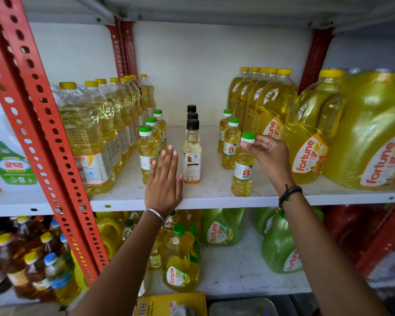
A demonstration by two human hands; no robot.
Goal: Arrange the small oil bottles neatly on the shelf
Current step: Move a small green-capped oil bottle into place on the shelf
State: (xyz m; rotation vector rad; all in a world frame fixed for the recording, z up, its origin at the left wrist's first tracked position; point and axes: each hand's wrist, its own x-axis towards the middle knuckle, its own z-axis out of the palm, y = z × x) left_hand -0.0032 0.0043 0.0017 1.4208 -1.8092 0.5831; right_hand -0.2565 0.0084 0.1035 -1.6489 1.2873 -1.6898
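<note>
On the white shelf (214, 198) stand three rows of small oil bottles. The left row (147, 149) has three green-capped yellow bottles, the middle row (192, 153) three black-capped pale ones, the right row (230, 144) three green-capped ones. My right hand (268, 156) pinches the cap of the front right bottle (242, 172), which stands upright near the shelf's front edge. My left hand (164, 181) is flat, fingers together and pointing up, between the front left bottle and the front black-capped bottle, holding nothing.
Tall yellow-capped oil bottles (94, 133) line the left side, large Fortune jugs (310, 142) the right. A red perforated upright (43, 115) stands at the left. The shelf below holds green Fortune jugs (221, 226) and mixed bottles.
</note>
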